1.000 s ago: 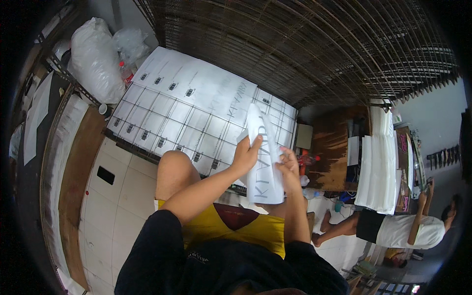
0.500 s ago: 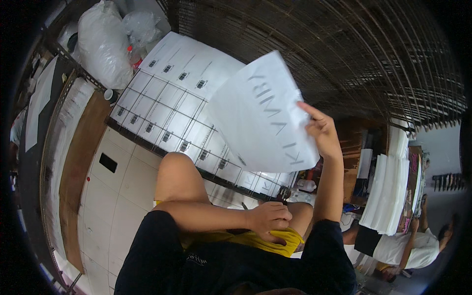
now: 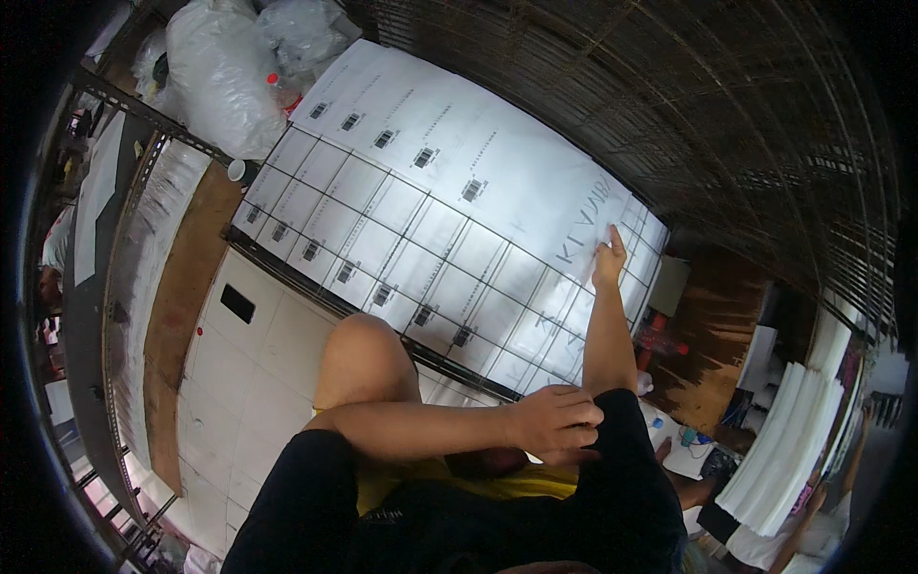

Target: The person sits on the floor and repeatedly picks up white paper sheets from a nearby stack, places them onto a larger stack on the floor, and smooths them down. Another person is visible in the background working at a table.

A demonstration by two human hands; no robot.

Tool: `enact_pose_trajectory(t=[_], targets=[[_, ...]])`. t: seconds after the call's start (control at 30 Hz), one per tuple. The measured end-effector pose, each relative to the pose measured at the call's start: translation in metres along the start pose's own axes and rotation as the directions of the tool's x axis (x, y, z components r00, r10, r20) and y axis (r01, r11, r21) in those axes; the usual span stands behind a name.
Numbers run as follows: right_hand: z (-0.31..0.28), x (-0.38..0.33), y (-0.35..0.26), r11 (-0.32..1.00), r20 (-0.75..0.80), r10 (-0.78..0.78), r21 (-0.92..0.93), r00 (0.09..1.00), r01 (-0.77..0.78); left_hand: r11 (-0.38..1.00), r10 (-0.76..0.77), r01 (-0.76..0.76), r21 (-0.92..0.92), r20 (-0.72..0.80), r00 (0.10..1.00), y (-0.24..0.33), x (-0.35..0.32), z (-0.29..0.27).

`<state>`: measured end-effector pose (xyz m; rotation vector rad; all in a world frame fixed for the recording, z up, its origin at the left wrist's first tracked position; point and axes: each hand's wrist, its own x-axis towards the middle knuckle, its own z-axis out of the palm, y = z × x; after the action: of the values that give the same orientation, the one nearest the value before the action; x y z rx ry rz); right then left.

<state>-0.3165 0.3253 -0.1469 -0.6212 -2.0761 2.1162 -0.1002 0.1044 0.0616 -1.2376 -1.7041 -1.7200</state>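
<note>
My right hand [image 3: 609, 258] reaches up to the right end of a wire rack, fingers outstretched against a white printed sheet [image 3: 535, 206]. The sheet lies flat on the rack, overlapping a row of similar white sheets [image 3: 402, 105] with dark printed blocks. More printed sheets show through the rack's wires [image 3: 421, 225] along the near side. Over my lap, close to my right upper arm, my left hand [image 3: 553, 424] is closed with its fingers curled; its palm is hidden, so I cannot make out anything inside it.
Dark wire racks [image 3: 708, 105] slant over the far right. Clear plastic bags [image 3: 220, 77] and a red-capped bottle [image 3: 284, 93] stand at the back left, near a cup [image 3: 241, 172]. A phone [image 3: 237, 303] lies on the tiled floor. White sheets [image 3: 779, 450] are stacked at right, beside another person.
The sheet my right hand held raised now lies flat on the rack, and that hand has loosened and lowered onto it. My left hand has shifted slightly right; the view has turned.
</note>
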Motion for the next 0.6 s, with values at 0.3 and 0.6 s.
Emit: enact_pose_trajectory(t=[0.3, 0.6], targets=[[0.014, 0.026, 0.018, 0.988, 0.033, 0.021, -0.154, 0.999, -0.016, 0.997, -0.082, 0.082, -0.012, -0.055, 0.995, -0.017, 0.004, 0.000], [0.014, 0.033, 0.018, 0.977, 0.070, 0.008, -0.212, 0.997, 0.007, 0.992, -0.125, 0.124, -0.024, -0.047, 0.991, -0.020, 0.005, 0.002]])
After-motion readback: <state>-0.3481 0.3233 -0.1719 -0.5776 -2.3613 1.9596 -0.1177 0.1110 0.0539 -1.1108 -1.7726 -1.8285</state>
